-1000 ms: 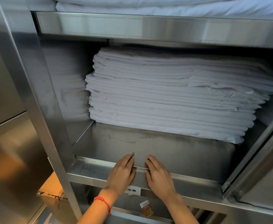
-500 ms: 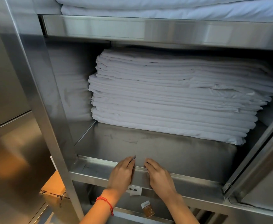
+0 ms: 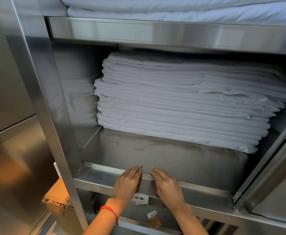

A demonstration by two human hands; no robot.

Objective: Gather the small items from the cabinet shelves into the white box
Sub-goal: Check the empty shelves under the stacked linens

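My left hand (image 3: 127,183), with a red bead bracelet on the wrist, lies flat on the front lip of the steel cabinet shelf (image 3: 98,175). A thin dark sliver (image 3: 141,167) sticks out at its fingertips; I cannot tell what it is. My right hand (image 3: 168,186) rests beside it on the same lip, fingers curled over the edge, nothing visible in it. A small amber packet with a white label (image 3: 154,218) lies on the shelf below, between my forearms. A white corner, perhaps the white box (image 3: 56,169), peeks out left of the cabinet post.
A tall stack of folded white sheets (image 3: 181,106) fills the back of the shelf, with bare steel floor (image 3: 181,160) in front of it. More white bedding (image 3: 172,9) lies on the shelf above. A cardboard box (image 3: 58,200) sits low left. A paper label (image 3: 139,199) hangs under the lip.
Both hands stay on the shelf lip, fingertips drawn back slightly toward the edge. The view has shifted a little to the left.
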